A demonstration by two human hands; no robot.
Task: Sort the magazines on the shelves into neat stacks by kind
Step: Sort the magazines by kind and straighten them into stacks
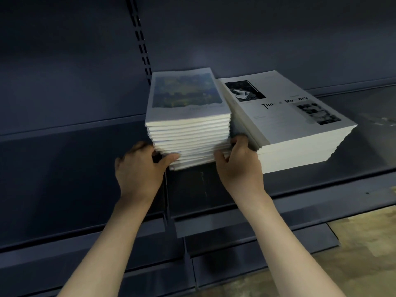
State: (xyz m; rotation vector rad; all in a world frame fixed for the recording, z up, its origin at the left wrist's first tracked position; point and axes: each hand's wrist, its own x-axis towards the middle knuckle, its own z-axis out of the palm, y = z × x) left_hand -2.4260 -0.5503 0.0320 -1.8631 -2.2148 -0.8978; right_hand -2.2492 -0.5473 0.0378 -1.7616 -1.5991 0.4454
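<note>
On the dark shelf (353, 168) two piles of magazines stand side by side near its front edge: the stack with the painted cover (188, 125) on the left, and the stack with the black-and-white cover (289, 129) on the right, the two touching or nearly so. The painted stack is tall, and its lower copies are not even; they step forward toward the shelf's front edge, and the lowest ones seem to hang a little over it. I judge this is the main danger: if the person pushes or lifts only the bottom part, the upper copies can slide off, or the whole pile can tip forward over the front edge, because the smooth covers give little friction. A push to the right can also disturb the neighbouring stack, which already lies at an angle. The left hand (139, 166) has its grip on the lower left corner of the painted stack, the thumb pressed on the front of the lowest copies and the other fingers curled round the side. The right hand (237, 159) has its grip on the lower right corner, the thumb on the front and the fingers bent into the narrow gap between the two stacks.
</note>
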